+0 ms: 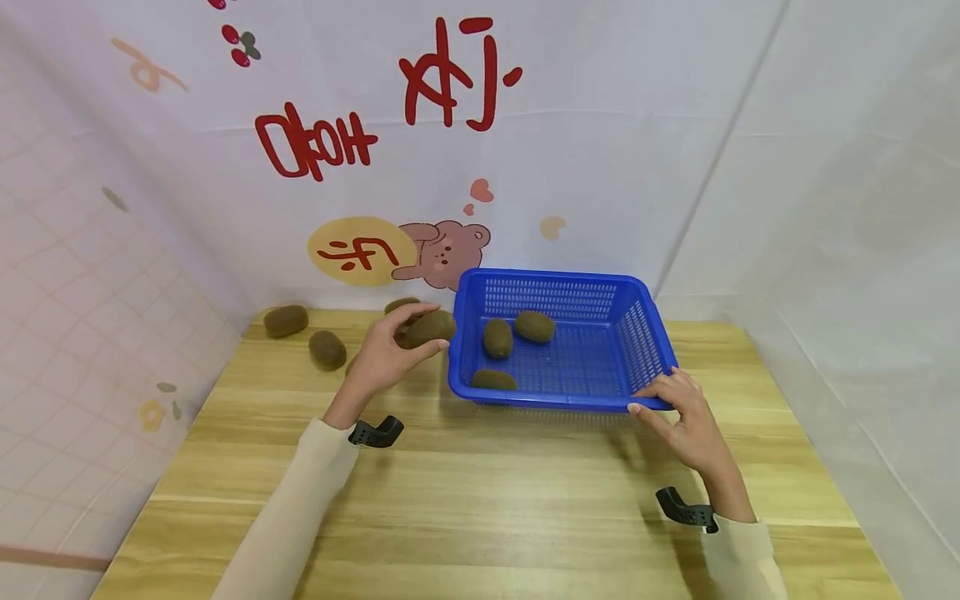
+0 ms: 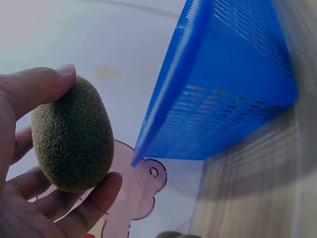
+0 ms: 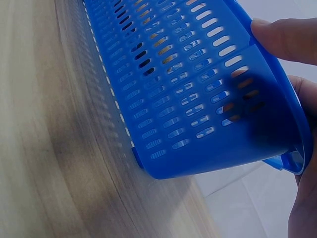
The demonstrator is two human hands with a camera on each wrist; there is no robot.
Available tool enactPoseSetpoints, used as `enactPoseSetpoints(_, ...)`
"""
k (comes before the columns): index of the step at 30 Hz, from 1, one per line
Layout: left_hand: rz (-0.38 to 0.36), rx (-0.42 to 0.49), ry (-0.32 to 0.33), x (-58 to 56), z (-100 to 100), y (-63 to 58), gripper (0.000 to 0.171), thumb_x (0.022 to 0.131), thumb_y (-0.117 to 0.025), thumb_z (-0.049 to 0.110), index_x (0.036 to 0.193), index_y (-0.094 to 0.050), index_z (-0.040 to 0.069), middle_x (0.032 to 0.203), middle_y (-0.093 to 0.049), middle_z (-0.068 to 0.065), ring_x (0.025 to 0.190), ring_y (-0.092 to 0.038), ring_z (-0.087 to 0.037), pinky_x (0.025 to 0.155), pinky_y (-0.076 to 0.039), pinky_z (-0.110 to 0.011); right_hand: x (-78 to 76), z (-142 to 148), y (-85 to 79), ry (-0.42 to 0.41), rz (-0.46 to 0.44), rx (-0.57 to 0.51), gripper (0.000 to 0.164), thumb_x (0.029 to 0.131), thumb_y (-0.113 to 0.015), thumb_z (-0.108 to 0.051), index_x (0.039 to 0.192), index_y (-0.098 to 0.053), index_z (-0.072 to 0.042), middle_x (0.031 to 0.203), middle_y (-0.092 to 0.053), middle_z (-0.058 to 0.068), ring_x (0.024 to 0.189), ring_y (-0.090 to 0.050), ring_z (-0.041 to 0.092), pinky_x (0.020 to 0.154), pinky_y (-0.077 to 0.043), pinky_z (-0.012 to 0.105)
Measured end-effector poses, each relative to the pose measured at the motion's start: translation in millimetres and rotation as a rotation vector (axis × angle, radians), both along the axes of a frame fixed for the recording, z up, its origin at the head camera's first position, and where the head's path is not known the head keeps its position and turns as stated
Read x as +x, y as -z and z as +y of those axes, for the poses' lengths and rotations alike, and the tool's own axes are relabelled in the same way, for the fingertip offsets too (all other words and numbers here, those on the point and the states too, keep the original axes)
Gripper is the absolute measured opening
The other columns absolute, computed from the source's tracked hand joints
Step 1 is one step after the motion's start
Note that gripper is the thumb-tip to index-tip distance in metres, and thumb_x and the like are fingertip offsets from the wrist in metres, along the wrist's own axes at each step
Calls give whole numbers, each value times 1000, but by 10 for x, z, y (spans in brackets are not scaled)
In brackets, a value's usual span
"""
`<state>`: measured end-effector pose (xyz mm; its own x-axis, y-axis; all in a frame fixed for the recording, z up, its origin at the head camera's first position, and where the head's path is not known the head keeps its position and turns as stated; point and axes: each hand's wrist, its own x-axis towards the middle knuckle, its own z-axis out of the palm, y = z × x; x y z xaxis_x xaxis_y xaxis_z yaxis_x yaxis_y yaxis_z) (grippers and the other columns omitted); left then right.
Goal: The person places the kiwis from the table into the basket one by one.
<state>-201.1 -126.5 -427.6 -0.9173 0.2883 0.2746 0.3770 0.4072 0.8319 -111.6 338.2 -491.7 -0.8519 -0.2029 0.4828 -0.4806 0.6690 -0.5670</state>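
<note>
The left hand (image 1: 384,357) grips a kiwi (image 1: 431,330) between thumb and fingers, just beside the left rim of a blue basket (image 1: 555,402). The right hand (image 1: 686,427) pinches the basket's near right corner, thumb at the rim. Three kiwis (image 1: 535,327) lie inside the basket's left half. Further kiwis (image 1: 327,350) lie on the table (image 1: 510,508), left of and behind the left hand.

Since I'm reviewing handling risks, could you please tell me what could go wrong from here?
The kiwi in the left grip is beside the blue basket, not inside, so it might slip onto the table. The right grip holds the basket's near right corner, so pulling there could drag or tip it.
</note>
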Motion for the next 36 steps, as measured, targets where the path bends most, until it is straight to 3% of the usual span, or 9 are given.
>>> enactPoseSetpoints(10,46,11,67,-93,215,-195,55,88,-84,29,139,-64,23,135,-66,1,102,-61,-19,81,-52,-33,-23,10,-35,2,-3,7,28,81,-83,-5,91,-72,-29,90,-69,-13,100,-53,0,118,-22,40)
enactPoseSetpoints(19,102,-50,125,-161,429,-309,53,88,-84,28,137,-65,20,138,-65,-1,114,-63,-18,90,-55,-41,-9,14,-15,9,-16,8,28,82,-83,-6,91,-72,-30,90,-68,-13,100,-54,-1,121,-20,39)
enactPoseSetpoints(28,127,-102,220,-221,602,-330,53,88,-84,27,136,-65,15,133,-67,-1,115,-62,-17,95,-53,-40,-9,0,-40,5,-27,1,26,82,-83,-6,91,-73,-29,90,-69,-12,101,-54,-1,121,-21,46)
enactPoseSetpoints(33,126,-135,259,-235,691,-329,54,88,-83,26,137,-64,13,131,-67,-2,109,-63,-18,92,-55,-39,-3,1,-34,7,-21,0,27,82,-83,-6,91,-73,-29,90,-68,-12,99,-53,0,121,-21,41)
enactPoseSetpoints(36,132,-179,247,-230,719,-313,54,88,-83,27,137,-64,14,131,-67,-1,107,-63,-17,90,-55,-37,-6,-2,-24,2,-14,4,27,82,-83,-6,92,-73,-29,90,-67,-13,97,-54,1,121,-20,35)
